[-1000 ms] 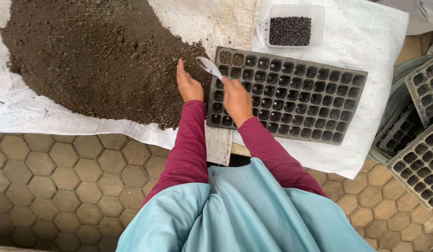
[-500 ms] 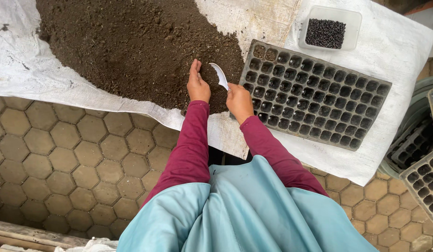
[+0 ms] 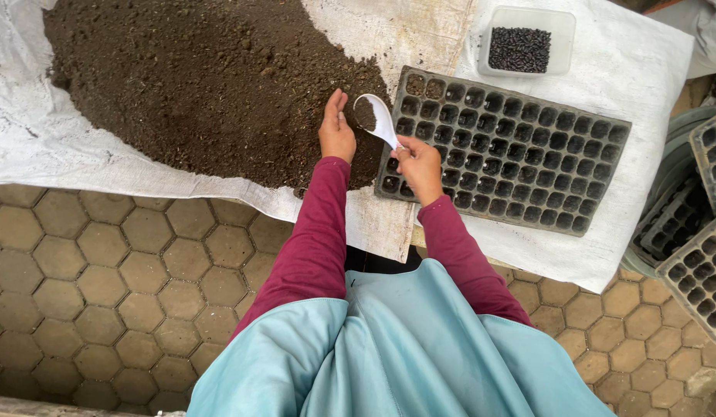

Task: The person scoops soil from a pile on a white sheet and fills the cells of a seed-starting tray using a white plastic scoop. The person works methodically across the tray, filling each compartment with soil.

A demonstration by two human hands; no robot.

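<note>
Head view:
Right hand (image 3: pixel 420 164): fingers clamped on white spoon (image 3: pixel 376 120) handle; bowl holds soil, raised at seedling tray (image 3: pixel 520 154) left edge.
Left hand (image 3: pixel 336 131): fingers together, flat, beside spoon bowl, over soil pile (image 3: pixel 203 77).
Seed tub (image 3: pixel 563 42): white sheet (image 3: pixel 644 85), beyond the tray.

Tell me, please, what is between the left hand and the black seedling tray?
In the head view, the white spoon, carrying a little soil and held by the right hand, lies between the left hand and the seedling tray, above the soil pile.
</note>
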